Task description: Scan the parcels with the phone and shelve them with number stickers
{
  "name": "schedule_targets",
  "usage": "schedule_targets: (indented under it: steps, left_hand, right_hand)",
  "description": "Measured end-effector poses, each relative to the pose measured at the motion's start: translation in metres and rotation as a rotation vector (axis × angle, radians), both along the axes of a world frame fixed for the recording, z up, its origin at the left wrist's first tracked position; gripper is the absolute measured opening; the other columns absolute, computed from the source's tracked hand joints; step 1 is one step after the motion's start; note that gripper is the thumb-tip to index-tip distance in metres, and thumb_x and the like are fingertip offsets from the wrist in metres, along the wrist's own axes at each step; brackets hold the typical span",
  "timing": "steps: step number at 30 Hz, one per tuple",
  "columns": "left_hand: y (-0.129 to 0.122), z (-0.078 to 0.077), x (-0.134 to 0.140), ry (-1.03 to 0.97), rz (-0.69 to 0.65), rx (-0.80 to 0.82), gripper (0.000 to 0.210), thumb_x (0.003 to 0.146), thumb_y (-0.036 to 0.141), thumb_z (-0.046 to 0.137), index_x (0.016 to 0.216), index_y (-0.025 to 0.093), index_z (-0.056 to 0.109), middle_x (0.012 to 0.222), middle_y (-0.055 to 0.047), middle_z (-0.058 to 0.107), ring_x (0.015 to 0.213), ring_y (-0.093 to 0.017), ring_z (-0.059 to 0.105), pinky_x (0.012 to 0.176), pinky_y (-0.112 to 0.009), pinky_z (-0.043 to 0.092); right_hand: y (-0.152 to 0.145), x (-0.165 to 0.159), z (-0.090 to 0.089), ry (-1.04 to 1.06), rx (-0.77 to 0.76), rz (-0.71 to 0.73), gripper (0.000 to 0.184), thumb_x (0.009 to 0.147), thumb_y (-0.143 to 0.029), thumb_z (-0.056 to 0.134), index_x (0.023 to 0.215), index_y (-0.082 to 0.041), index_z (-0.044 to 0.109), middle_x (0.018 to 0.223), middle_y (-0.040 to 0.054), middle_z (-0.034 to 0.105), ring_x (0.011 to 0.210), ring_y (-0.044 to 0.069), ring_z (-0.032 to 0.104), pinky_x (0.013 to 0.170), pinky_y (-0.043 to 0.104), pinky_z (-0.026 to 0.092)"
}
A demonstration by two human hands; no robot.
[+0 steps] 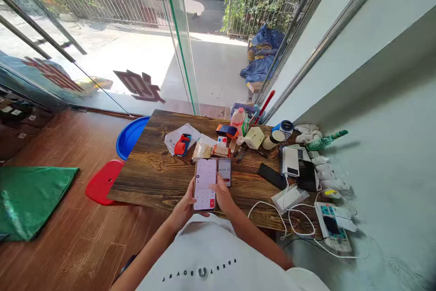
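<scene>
Remotely, I'm watching the left hand [185,205] and right hand [225,198] gripping a lit phone [205,182] below frame centre, the right thumb [215,187] lying over its screen [205,173].

Daylight from outside | paving [139,48] glaring | right wall [391,109] shaded | wide-angle edge stretch

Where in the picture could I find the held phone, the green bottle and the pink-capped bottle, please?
Held phone [205,174], head view: on its lit screen.
Green bottle [320,142], head view: on its body.
Pink-capped bottle [239,119], head view: on its upper body.
</scene>
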State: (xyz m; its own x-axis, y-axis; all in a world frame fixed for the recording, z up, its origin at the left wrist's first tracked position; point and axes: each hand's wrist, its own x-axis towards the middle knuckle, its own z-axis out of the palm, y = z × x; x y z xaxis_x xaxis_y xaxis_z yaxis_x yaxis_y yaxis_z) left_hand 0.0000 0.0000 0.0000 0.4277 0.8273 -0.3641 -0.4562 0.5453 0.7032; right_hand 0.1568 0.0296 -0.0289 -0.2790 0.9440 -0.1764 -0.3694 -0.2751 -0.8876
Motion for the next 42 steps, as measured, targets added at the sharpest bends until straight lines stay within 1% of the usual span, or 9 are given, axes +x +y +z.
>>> schedule_targets:
  steps: [5, 10, 18, 22, 25, 28, 34, 38, 42]
  left_hand:
    - [-0.007, 0.002, -0.001, 0.064, 0.055, -0.039, 0.08, 0.081, 0.031, 0.051, 0.153, 0.035, 0.017, 0.155, -0.011, 0.031, 0.107, -0.034, 0.058, 0.059, -0.038, 0.058]
    - [-0.003, 0.005, 0.003, 0.092, 0.074, -0.079, 0.083, 0.08, 0.033, 0.052, 0.155, 0.036, 0.014, 0.154, -0.01, 0.033, 0.104, -0.033, 0.059, 0.056, -0.039, 0.058]
    - [-0.004, -0.001, 0.006, 0.153, 0.094, -0.089, 0.071, 0.088, 0.038, 0.052, 0.151, 0.036, 0.021, 0.143, -0.011, 0.046, 0.092, -0.028, 0.064, 0.051, -0.035, 0.057]
    - [-0.003, -0.001, 0.006, 0.17, 0.115, -0.093, 0.073, 0.088, 0.039, 0.055, 0.152, 0.033, 0.021, 0.137, -0.013, 0.052, 0.088, -0.026, 0.065, 0.05, -0.034, 0.057]
    - [-0.003, -0.001, 0.007, 0.179, 0.125, -0.1, 0.079, 0.084, 0.038, 0.059, 0.153, 0.033, 0.02, 0.135, -0.012, 0.053, 0.085, -0.026, 0.065, 0.049, -0.035, 0.058]
    - [-0.003, -0.001, 0.009, 0.256, 0.141, -0.103, 0.084, 0.081, 0.036, 0.064, 0.153, 0.032, 0.02, 0.132, -0.012, 0.055, 0.079, -0.023, 0.064, 0.046, -0.032, 0.056]
    - [-0.001, -0.005, 0.008, 0.184, 0.12, -0.076, 0.075, 0.089, 0.043, 0.052, 0.155, 0.032, 0.016, 0.126, -0.013, 0.059, 0.081, -0.026, 0.065, 0.044, -0.032, 0.055]
    - [0.001, -0.01, 0.006, 0.093, 0.125, -0.081, 0.075, 0.086, 0.041, 0.051, 0.155, 0.035, 0.02, 0.132, -0.012, 0.057, 0.088, -0.028, 0.065, 0.047, -0.031, 0.056]
    - [0.002, -0.007, 0.006, 0.06, 0.127, -0.11, 0.076, 0.082, 0.038, 0.051, 0.154, 0.036, 0.025, 0.14, -0.009, 0.052, 0.096, -0.03, 0.064, 0.048, -0.028, 0.055]
  right_hand:
    - [-0.013, 0.007, -0.004, -0.008, 0.069, 0.043, 0.047, 0.081, -0.02, 0.049, 0.128, -0.021, 0.056, 0.122, 0.0056, 0.066, 0.111, 0.027, 0.058, 0.098, 0.042, 0.045]
    - [-0.012, 0.009, -0.004, -0.021, 0.084, 0.037, 0.052, 0.082, -0.016, 0.047, 0.132, -0.023, 0.053, 0.126, 0.0045, 0.064, 0.116, 0.027, 0.056, 0.1, 0.043, 0.043]
    - [-0.015, 0.008, -0.006, -0.024, 0.1, 0.065, 0.05, 0.082, -0.016, 0.048, 0.132, -0.022, 0.05, 0.123, 0.007, 0.064, 0.109, 0.026, 0.059, 0.093, 0.043, 0.048]
    - [-0.014, 0.011, 0.0, -0.019, 0.142, 0.14, 0.068, 0.071, -0.013, 0.063, 0.136, -0.023, 0.044, 0.127, 0.008, 0.06, 0.115, 0.028, 0.057, 0.096, 0.044, 0.048]
    - [-0.014, 0.014, 0.003, -0.062, 0.204, 0.177, 0.079, 0.066, -0.008, 0.066, 0.139, -0.024, 0.038, 0.129, 0.0084, 0.057, 0.118, 0.028, 0.054, 0.098, 0.045, 0.047]
    - [-0.014, 0.015, 0.003, -0.064, 0.208, 0.192, 0.075, 0.07, -0.01, 0.064, 0.139, -0.023, 0.038, 0.128, 0.0087, 0.057, 0.115, 0.027, 0.055, 0.096, 0.044, 0.048]
    - [-0.012, 0.016, 0.002, -0.03, 0.165, 0.194, 0.063, 0.078, -0.013, 0.054, 0.138, -0.023, 0.041, 0.132, 0.0072, 0.056, 0.118, 0.026, 0.053, 0.099, 0.043, 0.045]
    - [-0.01, 0.015, 0.003, -0.052, 0.156, 0.144, 0.06, 0.08, -0.012, 0.048, 0.139, -0.024, 0.043, 0.135, 0.0053, 0.056, 0.121, 0.024, 0.051, 0.103, 0.043, 0.041]
    - [-0.009, 0.012, 0.001, -0.028, 0.104, 0.1, 0.054, 0.082, -0.018, 0.052, 0.135, -0.022, 0.046, 0.131, 0.0065, 0.06, 0.119, 0.026, 0.054, 0.102, 0.044, 0.043]
